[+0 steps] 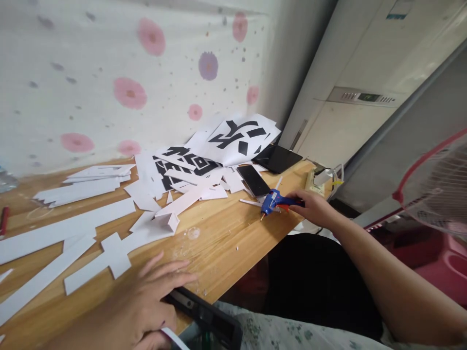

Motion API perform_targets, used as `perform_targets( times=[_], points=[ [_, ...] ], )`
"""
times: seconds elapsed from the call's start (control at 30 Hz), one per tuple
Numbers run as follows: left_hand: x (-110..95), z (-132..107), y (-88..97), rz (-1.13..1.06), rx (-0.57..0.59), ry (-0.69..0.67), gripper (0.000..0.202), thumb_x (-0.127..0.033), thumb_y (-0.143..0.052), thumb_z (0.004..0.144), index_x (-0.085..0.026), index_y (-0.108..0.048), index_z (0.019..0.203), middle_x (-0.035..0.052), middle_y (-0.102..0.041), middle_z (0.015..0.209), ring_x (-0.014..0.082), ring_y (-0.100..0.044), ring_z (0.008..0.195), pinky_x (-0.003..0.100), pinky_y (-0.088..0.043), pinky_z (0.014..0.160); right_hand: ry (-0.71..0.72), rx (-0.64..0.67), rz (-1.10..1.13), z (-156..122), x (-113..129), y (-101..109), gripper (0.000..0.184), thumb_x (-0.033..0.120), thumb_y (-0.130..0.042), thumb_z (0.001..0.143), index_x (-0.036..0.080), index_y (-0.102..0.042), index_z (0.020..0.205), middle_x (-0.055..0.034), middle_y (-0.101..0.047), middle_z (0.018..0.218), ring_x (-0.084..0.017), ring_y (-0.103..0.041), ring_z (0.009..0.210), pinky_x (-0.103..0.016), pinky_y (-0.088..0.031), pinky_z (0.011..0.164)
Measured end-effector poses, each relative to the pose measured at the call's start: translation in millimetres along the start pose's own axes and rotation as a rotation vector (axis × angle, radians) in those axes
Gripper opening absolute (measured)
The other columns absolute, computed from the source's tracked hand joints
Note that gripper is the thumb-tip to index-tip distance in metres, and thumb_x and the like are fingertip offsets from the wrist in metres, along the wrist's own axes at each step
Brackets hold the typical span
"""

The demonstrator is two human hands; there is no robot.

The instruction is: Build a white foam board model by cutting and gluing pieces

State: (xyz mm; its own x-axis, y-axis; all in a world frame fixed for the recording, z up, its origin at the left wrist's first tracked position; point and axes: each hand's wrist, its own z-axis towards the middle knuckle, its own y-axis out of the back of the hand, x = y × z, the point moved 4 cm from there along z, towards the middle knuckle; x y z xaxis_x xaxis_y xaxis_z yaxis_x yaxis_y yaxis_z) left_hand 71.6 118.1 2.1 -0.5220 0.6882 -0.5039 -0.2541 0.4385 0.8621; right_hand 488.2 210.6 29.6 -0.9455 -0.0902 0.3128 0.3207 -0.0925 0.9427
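Our right hand [315, 208] is closed around the handle of the small blue hot-glue gun with an orange trigger [274, 201], which lies on its side on the wooden worktop [219, 253] near its far right edge. The gun's long axis runs roughly left to right from that hand: the grip sits in our palm and the nozzle points away from it, leftward and slightly toward us, at the paper scraps. A pale glue stick juts from its back, up and away from us.

Our left hand [146, 301] lies flat and relaxed, fingers spread, on the near edge of the worktop, grasping nothing; its heel rests beside a black flat device [204, 316] that overhangs the edge. The gun is well apart from this hand, off to its right and farther out, so the right hand is plainly the nearer one.

Just beyond the left fingers lies a white cross-shaped paper cut-out [115, 255], with long white paper strips [54, 228] to its left. Between the two hands stands a folded white paper piece [166, 221]. Past the gun lie a dark phone [255, 180], a black tablet [279, 158], and white sheets printed with bold black shapes [237, 136]. Right of the right hand sits a power strip [317, 180].
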Motion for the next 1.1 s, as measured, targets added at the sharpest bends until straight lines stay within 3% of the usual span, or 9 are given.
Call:
perform_targets(
  times=[0.1, 0.27, 0.37, 0.47, 0.63, 0.8, 1.03, 1.1],
  points=[
    [0, 2, -6.2, 0.004, 0.092, -0.024, 0.016, -0.038, -0.057, 0.084, -0.037, -0.072, 0.089, -0.0076, -0.043, 0.145, 0.0260, -0.033, 0.137, 0.052, -0.004, 0.118, 0.011, 0.028, -0.049, -6, -4, -3, 0.024, 0.023, -0.056, 0.074, 0.018, -0.066, 0.095, -0.0072, -0.069, 0.090, -0.022, -0.062, 0.082, -0.034, -0.048, 0.074],
    [6, -1, -6.6, -0.006, 0.047, 0.053, 0.015, -0.039, -0.057, 0.084, -0.040, -0.072, 0.089, -0.0088, -0.043, 0.145, 0.0273, -0.033, 0.137, 0.055, -0.007, 0.117, -0.015, 0.008, -0.152, -6, -20, -5, 0.027, 0.018, -0.055, 0.072, 0.018, -0.068, 0.096, -0.0084, -0.069, 0.094, -0.024, -0.062, 0.089, -0.034, -0.047, 0.081],
    [7, -1, -7.6, -0.019, 0.034, 0.036, 0.014, -0.039, -0.059, 0.083, -0.037, -0.073, 0.086, -0.0064, -0.047, 0.143, 0.0273, -0.034, 0.137, 0.052, -0.011, 0.118, -0.073, -0.056, -0.225, -1, -18, 2, 0.034, 0.013, -0.051, 0.072, 0.018, -0.067, 0.103, -0.0109, -0.068, 0.105, -0.026, -0.061, 0.099, -0.036, -0.046, 0.088],
    [7, 2, -7.3, -0.028, 0.057, 0.049, 0.016, -0.041, -0.058, 0.084, -0.036, -0.073, 0.087, -0.0052, -0.047, 0.143, 0.0270, -0.034, 0.137, 0.052, -0.010, 0.118, -0.101, -0.088, -0.275, 19, 4, 8, 0.036, 0.017, -0.047, 0.081, 0.014, -0.062, 0.114, -0.0136, -0.063, 0.116, -0.026, -0.058, 0.107, -0.036, -0.044, 0.092],
    [2, 8, -0.1, -0.063, 0.128, 0.139, 0.020, -0.047, -0.056, 0.084, -0.037, -0.072, 0.090, -0.0053, -0.047, 0.143, 0.0285, -0.033, 0.137, 0.055, -0.010, 0.116, -0.021, 0.113, -0.333, 79, 53, -15, 0.039, 0.039, -0.055, 0.089, 0.016, -0.055, 0.120, -0.0101, -0.059, 0.120, -0.022, -0.058, 0.105, -0.042, -0.047, 0.090],
    [-5, 10, 10.3, -0.110, 0.105, 0.142, 0.015, -0.042, -0.062, 0.080, -0.035, -0.071, 0.089, -0.0040, -0.056, 0.133, 0.0278, -0.038, 0.134, 0.053, -0.006, 0.117, -0.043, 0.255, -0.419, 121, 74, -39, 0.035, 0.036, -0.055, 0.090, 0.016, -0.055, 0.118, -0.0084, -0.058, 0.118, -0.020, -0.059, 0.099, -0.041, -0.052, 0.083],
    [-3, 7, 14.7, -0.123, 0.081, 0.135, 0.011, -0.034, -0.061, 0.082, -0.034, -0.071, 0.087, -0.0053, -0.058, 0.128, 0.0254, -0.039, 0.133, 0.050, 0.000, 0.118, -0.037, 0.260, -0.454, 157, 99, -44, 0.034, 0.036, -0.056, 0.090, 0.016, -0.055, 0.118, -0.0083, -0.058, 0.118, -0.021, -0.059, 0.100, -0.041, -0.051, 0.083],
    [-4, 7, 15.7, -0.112, 0.087, 0.129, 0.012, -0.034, -0.060, 0.083, -0.033, -0.071, 0.087, -0.0048, -0.057, 0.129, 0.0248, -0.039, 0.133, 0.047, -0.005, 0.119, -0.040, 0.250, -0.445, 167, 109, -48, 0.035, 0.036, -0.056, 0.090, 0.016, -0.055, 0.118, -0.0083, -0.058, 0.119, -0.021, -0.059, 0.100, -0.041, -0.051, 0.084]
  ],
)
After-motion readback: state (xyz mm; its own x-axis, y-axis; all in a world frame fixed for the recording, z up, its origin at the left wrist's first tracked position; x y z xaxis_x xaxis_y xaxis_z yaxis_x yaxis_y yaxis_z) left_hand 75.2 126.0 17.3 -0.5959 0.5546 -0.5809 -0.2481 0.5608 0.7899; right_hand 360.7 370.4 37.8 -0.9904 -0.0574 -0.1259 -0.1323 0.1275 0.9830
